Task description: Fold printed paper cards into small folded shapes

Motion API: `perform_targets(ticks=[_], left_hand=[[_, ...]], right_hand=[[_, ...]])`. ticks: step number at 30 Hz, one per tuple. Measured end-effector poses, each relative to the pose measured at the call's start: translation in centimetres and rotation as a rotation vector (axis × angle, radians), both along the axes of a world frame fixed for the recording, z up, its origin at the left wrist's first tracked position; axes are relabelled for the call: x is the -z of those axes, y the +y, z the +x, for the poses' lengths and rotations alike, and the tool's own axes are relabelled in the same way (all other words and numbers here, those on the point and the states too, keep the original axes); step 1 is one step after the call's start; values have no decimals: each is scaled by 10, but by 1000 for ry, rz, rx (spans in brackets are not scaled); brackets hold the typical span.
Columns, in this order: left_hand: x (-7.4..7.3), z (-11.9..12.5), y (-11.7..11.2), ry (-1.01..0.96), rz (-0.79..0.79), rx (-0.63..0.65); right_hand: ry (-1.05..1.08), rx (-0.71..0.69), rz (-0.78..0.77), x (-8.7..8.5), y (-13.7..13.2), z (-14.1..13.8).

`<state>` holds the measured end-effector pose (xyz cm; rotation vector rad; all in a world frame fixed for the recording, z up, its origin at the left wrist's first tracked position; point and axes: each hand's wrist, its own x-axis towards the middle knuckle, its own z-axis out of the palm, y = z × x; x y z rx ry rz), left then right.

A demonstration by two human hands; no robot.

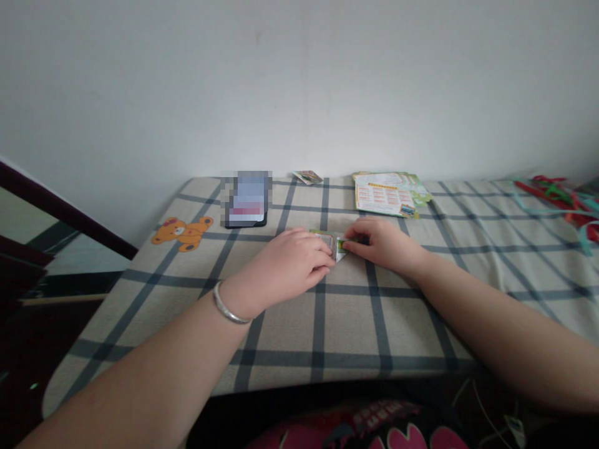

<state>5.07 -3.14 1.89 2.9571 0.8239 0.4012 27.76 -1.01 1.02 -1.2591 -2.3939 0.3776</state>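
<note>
Pinching folded paper (337,247) | left hand (287,262) curled | right hand (386,243) perhaps pressing

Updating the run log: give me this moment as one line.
left hand: holds folded paper; right hand: holds same paper; resting on: checked tablecloth; behind: phone, printed sheets

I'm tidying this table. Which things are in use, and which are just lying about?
In use: left hand, right hand, paper between them.
Lying about: phone, card, leaflets, ribbons.

paper (337,247) on table (355,324), phone (246,199) behind, leftward
</note>
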Motion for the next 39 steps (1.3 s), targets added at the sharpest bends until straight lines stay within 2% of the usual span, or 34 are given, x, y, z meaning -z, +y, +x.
perform_targets(ticks=[8, 22, 26, 29, 31, 39], left_hand=[[4, 2, 0, -74, 3, -70], [3, 4, -6, 29, 65, -66], [3, 3, -6, 27, 73, -73], [4, 3, -6, 25, 64, -72], [4, 3, -6, 24, 48, -71], [5, 3, -4, 8, 4, -65]], right_hand=[[-37, 61, -46, 0, 0, -2], [-42, 60, 9, -1, -2, -1], [4, -19, -3, -4, 0, 8], [3, -224, 59, -6, 3, 15], [-34, -290, 105, -7, 5, 17], [-151, -261, 181, -7, 1, 12]])
